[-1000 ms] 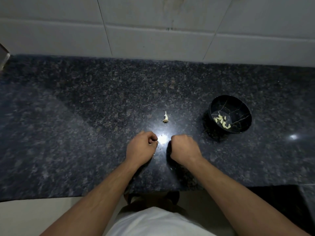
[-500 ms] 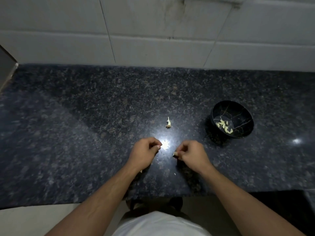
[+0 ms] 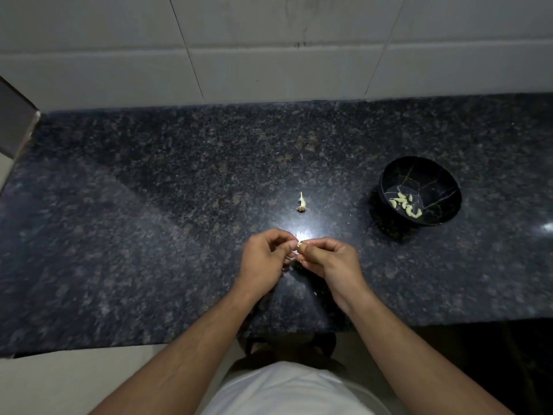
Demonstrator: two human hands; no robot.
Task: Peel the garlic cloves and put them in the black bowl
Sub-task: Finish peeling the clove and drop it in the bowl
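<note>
— So how are the hands set?
— Left hand [image 3: 264,259] and right hand [image 3: 332,260] meet fingertip to fingertip above the dark speckled granite counter [image 3: 149,235], curled fingers pinching a small pale garlic clove [image 3: 296,250] between them.
— And the round black bowl [image 3: 419,191]?
— Well to the right, holding several peeled pale-yellow cloves [image 3: 407,203].

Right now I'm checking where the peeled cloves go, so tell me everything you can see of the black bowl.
The black bowl is round, glossy and dark, with thin pale crack-like lines inside. It stands upright on the granite counter, right of both hands and touched by neither. A small heap of pale peeled garlic cloves lies at its bottom.
</note>
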